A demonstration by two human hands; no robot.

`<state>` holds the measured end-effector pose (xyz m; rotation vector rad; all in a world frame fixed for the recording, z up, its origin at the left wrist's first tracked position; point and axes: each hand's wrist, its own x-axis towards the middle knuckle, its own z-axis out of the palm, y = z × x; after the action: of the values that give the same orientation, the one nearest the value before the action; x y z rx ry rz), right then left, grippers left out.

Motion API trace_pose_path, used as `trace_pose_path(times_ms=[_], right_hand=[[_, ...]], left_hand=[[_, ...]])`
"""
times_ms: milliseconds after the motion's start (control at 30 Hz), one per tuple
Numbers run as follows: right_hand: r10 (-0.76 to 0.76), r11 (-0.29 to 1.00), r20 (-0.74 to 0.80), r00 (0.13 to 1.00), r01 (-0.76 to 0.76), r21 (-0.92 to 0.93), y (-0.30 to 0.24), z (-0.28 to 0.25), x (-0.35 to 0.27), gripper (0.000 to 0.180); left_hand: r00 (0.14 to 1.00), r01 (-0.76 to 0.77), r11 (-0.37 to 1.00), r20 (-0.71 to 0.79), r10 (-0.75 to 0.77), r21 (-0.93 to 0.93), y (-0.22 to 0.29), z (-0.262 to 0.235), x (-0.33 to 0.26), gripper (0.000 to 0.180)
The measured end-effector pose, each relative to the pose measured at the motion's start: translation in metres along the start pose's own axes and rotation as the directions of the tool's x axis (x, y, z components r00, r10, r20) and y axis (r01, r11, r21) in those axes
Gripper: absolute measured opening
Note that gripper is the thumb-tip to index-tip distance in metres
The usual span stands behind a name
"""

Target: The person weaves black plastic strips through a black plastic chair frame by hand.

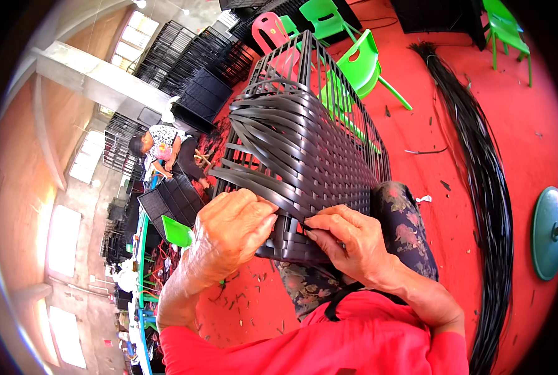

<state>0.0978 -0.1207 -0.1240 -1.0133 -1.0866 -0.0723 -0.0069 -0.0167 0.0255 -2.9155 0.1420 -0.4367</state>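
Note:
A dark metal frame (304, 59) stands tilted in front of me, partly covered with a weave of flat black plastic strips (329, 159). Loose strip ends (260, 128) bend in loops round its left edge. At the near left corner, my left hand (232, 222) is closed, its fingertips pinching a black strip by the edge of the weave. Close beside it, my right hand (351, 240) pinches a strip between thumb and forefinger at the weave's near end. The exact piece under each fingertip is partly hidden.
A long bundle of black strips (479, 169) lies on the red floor (429, 250) at right. Green chairs (360, 62) and a pink chair (271, 31) stand beyond the frame. Another person (163, 144) bends over black woven panels at left. A round green disc (547, 231) is far right.

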Motion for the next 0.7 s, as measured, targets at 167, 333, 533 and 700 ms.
trace_pose_path(times_ms=[167,333,533,700], right_hand=[[0.068,0.998,0.026,0.997,-0.069,0.007,-0.005,-0.001,0.005,0.015],[-0.085,0.992,-0.043,0.995,0.08,-0.1,-0.005,0.003,0.005,0.016],[-0.105,0.994,-0.009,0.994,0.105,-0.031,0.0,0.003,0.001,0.017],[-0.036,0.999,0.012,0.999,0.036,-0.016,-0.004,0.001,0.006,0.013]], left_hand=[[0.992,-0.129,0.988,0.019,0.128,0.081,-0.002,-0.005,0.006,0.021],[0.969,-0.245,0.968,0.016,0.245,0.049,-0.005,-0.004,0.007,0.021],[0.98,-0.2,0.979,-0.016,0.201,0.051,-0.005,0.004,-0.001,0.027],[0.99,-0.138,0.981,0.062,0.13,0.135,-0.003,-0.004,-0.002,0.028]])
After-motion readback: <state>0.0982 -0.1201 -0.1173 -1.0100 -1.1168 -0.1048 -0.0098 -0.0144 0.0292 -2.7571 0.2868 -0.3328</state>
